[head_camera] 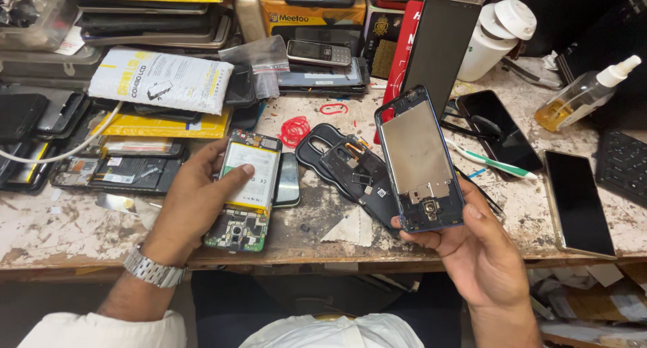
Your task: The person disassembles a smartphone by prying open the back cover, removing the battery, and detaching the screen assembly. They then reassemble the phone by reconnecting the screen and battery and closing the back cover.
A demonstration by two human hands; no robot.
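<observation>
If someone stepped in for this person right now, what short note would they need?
Left hand: rests on the opened phone body lying on the bench, thumb on its battery.
Right hand: holds the blue phone frame up by its lower end, inner metal side facing the camera.
Done: the phone is apart, with the black inner cover lying between the two hands.
Left: none of the parts are joined again. Red rubber bands lie just behind.
</observation>
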